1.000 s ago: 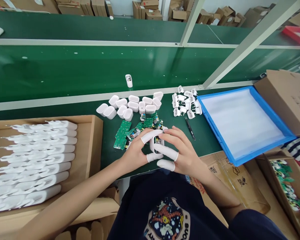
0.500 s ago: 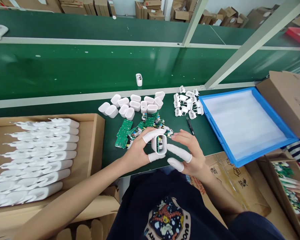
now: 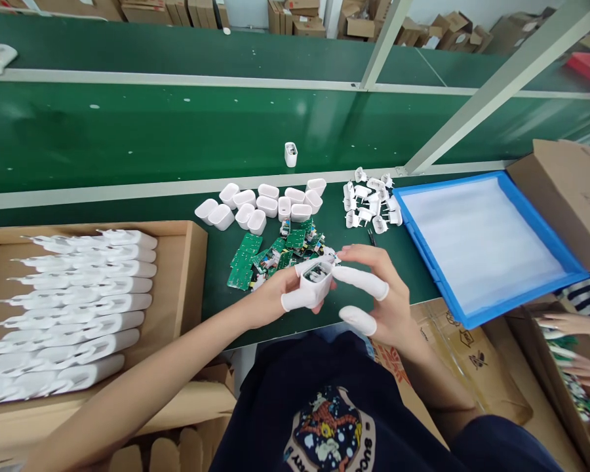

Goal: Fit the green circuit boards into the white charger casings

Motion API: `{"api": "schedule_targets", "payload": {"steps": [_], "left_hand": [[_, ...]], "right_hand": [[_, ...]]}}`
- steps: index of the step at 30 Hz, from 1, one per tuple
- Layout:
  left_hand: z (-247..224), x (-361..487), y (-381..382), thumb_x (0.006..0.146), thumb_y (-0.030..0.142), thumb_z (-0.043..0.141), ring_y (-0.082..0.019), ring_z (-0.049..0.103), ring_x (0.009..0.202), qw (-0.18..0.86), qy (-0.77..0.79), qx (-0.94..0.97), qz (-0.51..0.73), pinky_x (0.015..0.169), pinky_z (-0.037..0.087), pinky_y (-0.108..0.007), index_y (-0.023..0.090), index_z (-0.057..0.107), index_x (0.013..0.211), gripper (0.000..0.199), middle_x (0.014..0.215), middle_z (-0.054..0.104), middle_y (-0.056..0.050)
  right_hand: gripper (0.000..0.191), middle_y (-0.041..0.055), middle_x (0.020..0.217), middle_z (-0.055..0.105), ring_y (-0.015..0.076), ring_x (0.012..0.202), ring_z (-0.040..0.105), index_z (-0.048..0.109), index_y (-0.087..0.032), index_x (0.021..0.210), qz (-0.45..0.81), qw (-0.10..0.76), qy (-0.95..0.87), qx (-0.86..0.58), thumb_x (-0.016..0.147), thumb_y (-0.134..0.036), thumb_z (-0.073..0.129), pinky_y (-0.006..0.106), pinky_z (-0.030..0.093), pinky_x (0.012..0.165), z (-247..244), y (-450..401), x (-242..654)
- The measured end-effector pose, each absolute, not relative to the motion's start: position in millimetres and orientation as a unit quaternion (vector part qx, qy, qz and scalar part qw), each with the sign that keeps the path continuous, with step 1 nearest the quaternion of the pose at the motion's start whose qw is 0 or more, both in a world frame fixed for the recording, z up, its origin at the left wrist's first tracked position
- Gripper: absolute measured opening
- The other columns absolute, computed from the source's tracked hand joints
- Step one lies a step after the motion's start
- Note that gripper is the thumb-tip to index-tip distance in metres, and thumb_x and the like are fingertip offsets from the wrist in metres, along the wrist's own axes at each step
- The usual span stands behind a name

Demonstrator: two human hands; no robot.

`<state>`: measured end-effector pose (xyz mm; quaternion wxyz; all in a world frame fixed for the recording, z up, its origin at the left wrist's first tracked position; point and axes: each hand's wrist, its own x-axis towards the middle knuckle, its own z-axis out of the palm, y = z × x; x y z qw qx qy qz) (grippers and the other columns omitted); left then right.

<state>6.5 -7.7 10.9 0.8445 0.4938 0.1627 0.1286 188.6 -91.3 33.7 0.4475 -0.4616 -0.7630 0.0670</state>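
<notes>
A white plastic charger housing (image 3: pixel 313 292) with a circuit board inside is gripped between the finger and thumb of my left hand (image 3: pixel 274 298), its open end facing up. White finger cots cover some fingertips of both hands. My right hand (image 3: pixel 387 295) is beside the housing with its fingers apart; one fingertip is at the rim, and I cannot tell whether it touches. Behind the hands lies a pile of green circuit boards (image 3: pixel 246 252). Several white housings (image 3: pixel 267 206) stand past it. To their right are small white plug pieces (image 3: pixel 372 198).
A carton (image 3: pixel 193 275) at left holds rows of white parts. At right is a blue-rimmed tray (image 3: pixel 425 252). A dark pen (image 3: pixel 371 237) lies near my right hand. One filled housing (image 3: pixel 290 156) stands on the green strip (image 3: pixel 177 144). Another person's hands (image 3: pixel 583 367) are over a box.
The housing in my left hand has tilted, and its opening now faces more upward. My right hand has come nearer its rim. The housing on the green strip has shifted right.
</notes>
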Motion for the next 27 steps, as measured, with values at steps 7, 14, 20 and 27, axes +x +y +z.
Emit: {"api": "schedule_targets", "payload": {"steps": [7, 14, 20, 27], "left_hand": [[9.5, 1.2, -3.9, 0.079, 0.052, 0.066, -0.021, 0.056, 0.099, 0.857, 0.135, 0.484, 0.110, 0.082, 0.045, -0.029, 0.017, 0.064, 0.105, 0.043, 0.108, 0.061, -0.008], [6.2, -0.8, -3.2, 0.081, 0.053, 0.062, -0.024, 0.053, 0.110, 0.837, 0.149, 0.516, 0.104, 0.096, 0.040, -0.037, 0.020, 0.063, 0.113, 0.046, 0.116, 0.062, -0.006], [1.5, -1.8, -6.4, 0.082, 0.052, 0.062, -0.022, 0.053, 0.109, 0.833, 0.199, 0.506, 0.106, 0.093, 0.041, -0.035, 0.022, 0.066, 0.105, 0.039, 0.113, 0.063, -0.005], [10.4, 5.5, -11.5, 0.073, 0.043, 0.074, -0.014, 0.054, 0.082, 0.879, 0.238, 0.404, 0.088, 0.079, 0.042, -0.028, 0.016, 0.065, 0.089, 0.032, 0.087, 0.060, -0.002]], "right_hand": [[0.059, 0.0162, 0.121, 0.055, 0.0310, 0.125, 0.047, 0.043, -0.014, 0.130, -0.017, 0.351, -0.804, -0.479, 0.080, -0.029, 0.070, 0.052, 0.044, 0.103, 27.3, -81.2, 176.1], [0.046, 0.0136, 0.107, 0.064, 0.0268, 0.110, 0.058, 0.048, -0.010, 0.124, -0.107, 0.347, -0.804, -0.471, 0.080, -0.013, 0.062, 0.052, 0.047, 0.103, 19.1, -81.2, 167.9], [0.055, 0.0142, 0.110, 0.062, 0.0270, 0.110, 0.058, 0.040, -0.015, 0.133, -0.007, 0.341, -0.826, -0.449, 0.084, -0.023, 0.063, 0.057, 0.044, 0.104, 14.6, -74.3, 174.3], [0.067, 0.0097, 0.109, 0.060, 0.0190, 0.094, 0.062, 0.029, -0.022, 0.142, 0.283, 0.273, -0.788, -0.474, 0.086, -0.026, 0.064, 0.037, 0.056, 0.081, 36.1, -65.4, 194.0]]}}
